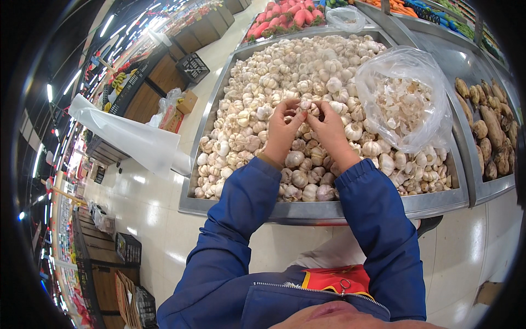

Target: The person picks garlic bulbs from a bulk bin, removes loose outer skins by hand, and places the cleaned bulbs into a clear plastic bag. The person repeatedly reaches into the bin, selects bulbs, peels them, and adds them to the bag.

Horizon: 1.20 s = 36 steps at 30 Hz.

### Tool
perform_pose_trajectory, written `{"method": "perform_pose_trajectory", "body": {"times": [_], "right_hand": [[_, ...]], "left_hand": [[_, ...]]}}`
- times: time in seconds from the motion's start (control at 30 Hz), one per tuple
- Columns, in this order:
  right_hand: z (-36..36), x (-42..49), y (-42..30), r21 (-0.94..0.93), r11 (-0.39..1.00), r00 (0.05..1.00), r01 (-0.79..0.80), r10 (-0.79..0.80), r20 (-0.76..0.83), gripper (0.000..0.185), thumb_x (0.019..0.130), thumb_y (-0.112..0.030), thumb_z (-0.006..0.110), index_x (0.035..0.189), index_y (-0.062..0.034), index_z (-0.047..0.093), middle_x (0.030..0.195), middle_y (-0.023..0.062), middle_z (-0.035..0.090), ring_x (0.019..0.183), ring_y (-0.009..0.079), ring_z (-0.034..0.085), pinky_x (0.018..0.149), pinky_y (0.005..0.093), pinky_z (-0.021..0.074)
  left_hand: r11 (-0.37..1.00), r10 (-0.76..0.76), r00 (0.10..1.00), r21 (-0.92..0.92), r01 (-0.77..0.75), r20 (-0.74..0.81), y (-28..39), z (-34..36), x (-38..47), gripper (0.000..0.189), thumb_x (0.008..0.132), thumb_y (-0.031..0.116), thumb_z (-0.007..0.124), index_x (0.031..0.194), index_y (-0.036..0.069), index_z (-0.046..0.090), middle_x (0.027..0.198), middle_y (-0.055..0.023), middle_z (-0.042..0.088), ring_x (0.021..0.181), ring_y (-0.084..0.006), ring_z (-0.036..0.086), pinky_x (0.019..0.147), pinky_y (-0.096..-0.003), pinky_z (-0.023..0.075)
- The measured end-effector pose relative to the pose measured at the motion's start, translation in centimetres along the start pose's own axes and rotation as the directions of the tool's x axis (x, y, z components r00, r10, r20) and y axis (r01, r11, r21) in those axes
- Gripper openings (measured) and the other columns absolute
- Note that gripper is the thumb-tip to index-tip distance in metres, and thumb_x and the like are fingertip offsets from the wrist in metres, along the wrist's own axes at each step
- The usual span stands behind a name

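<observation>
Both hands hold one garlic bulb [307, 107] between their fingertips, above a metal bin [304, 210] heaped with garlic bulbs [283, 66]. My left hand [284, 129] grips the bulb from the left, its thumb at the bulb's lower side. From the right, my right hand [331, 131] pinches the same bulb with thumb and fingers. An open clear plastic bag [439, 107] rests on the garlic to the right of my hands, with loose papery garlic skins [402, 103] inside it.
Lotus roots [491, 123] lie in the neighbouring metal bin at the right. Red radishes [287, 14] and another clear bag [346, 18] are beyond the garlic. A roll of plastic bags [127, 133] juts out at the left. A black crate [193, 68] stands on the floor.
</observation>
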State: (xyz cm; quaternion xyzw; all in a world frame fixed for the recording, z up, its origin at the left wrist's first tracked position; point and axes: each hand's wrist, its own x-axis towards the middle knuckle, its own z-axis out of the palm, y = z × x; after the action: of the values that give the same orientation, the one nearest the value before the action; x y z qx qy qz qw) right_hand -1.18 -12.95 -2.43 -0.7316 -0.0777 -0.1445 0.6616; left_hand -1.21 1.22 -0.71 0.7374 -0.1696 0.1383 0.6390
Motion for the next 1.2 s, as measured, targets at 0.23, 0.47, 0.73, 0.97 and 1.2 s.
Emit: {"method": "perform_pose_trajectory", "body": {"times": [0.23, 0.47, 0.73, 0.97, 1.2], "right_hand": [[0.08, -0.09, 0.18, -0.08, 0.99, 0.991, 0.114, -0.108, 0.084, 0.044, 0.086, -0.014, 0.073, 0.125, -0.0008, 0.059, 0.092, 0.0029, 0.066, 0.079, 0.0083, 0.057, 0.072, 0.0242, 0.0493], [-0.2, -0.03, -0.45, 0.098, 0.995, 0.999, 0.005, -0.009, 0.032, 0.035, 0.093, -0.015, 0.068, 0.124, -0.0004, 0.06, 0.092, 0.0022, 0.065, 0.08, 0.0075, 0.057, 0.069, 0.0237, 0.0488], [-0.06, 0.12, -0.29, 0.111, 0.99, 0.995, 0.082, -0.087, 0.047, 0.046, 0.084, -0.024, 0.076, 0.119, 0.0014, 0.061, 0.099, 0.0121, 0.065, 0.082, 0.0199, 0.062, 0.074, 0.0314, 0.051], [-0.02, -0.1, -0.26, 0.05, 0.989, 0.987, 0.137, -0.14, 0.079, 0.052, 0.076, -0.02, 0.079, 0.121, -0.002, 0.062, 0.109, 0.0137, 0.058, 0.089, 0.0219, 0.062, 0.078, 0.0318, 0.0529], [0.02, 0.22, 0.39, 0.063, 0.991, 0.99, 0.119, -0.124, 0.07, 0.049, 0.076, -0.016, 0.076, 0.122, -0.0055, 0.063, 0.111, 0.0145, 0.057, 0.091, 0.023, 0.063, 0.08, 0.032, 0.0536]], "left_hand": [[0.995, -0.096, 0.995, -0.031, 0.098, 0.04, 0.15, -0.26, 0.1, 0.026, 0.098, 0.022, 0.064, 0.115, 0.003, 0.062, 0.093, -0.0027, 0.065, 0.077, -0.0082, 0.057, 0.064, -0.0238, 0.0485], [0.93, -0.296, 0.946, -0.185, 0.317, 0.13, 0.3, -0.73, -0.18, 0.03, 0.103, 0.039, 0.055, 0.101, 0.009, 0.058, 0.077, 0.0013, 0.059, 0.062, -0.0055, 0.053, 0.052, -0.0212, 0.0412], [0.907, -0.289, 0.949, -0.28, 0.314, 0.126, 0.03, -0.14, -0.34, 0.028, 0.105, 0.037, 0.051, 0.104, 0.01, 0.057, 0.075, 0.0027, 0.058, 0.056, -0.0045, 0.051, 0.048, -0.0197, 0.0389], [0.898, -0.342, 0.938, -0.276, 0.342, 0.051, 0.02, -0.52, -0.13, 0.021, 0.105, 0.025, 0.05, 0.111, 0.007, 0.059, 0.074, 0.0039, 0.056, 0.056, -0.0027, 0.047, 0.049, -0.0186, 0.038], [0.941, -0.245, 0.969, -0.233, 0.244, 0.025, 0.52, -0.35, -0.25, 0.019, 0.101, 0.013, 0.053, 0.117, 0.006, 0.06, 0.071, 0.0055, 0.055, 0.057, -0.001, 0.046, 0.05, -0.0171, 0.0357]]}}
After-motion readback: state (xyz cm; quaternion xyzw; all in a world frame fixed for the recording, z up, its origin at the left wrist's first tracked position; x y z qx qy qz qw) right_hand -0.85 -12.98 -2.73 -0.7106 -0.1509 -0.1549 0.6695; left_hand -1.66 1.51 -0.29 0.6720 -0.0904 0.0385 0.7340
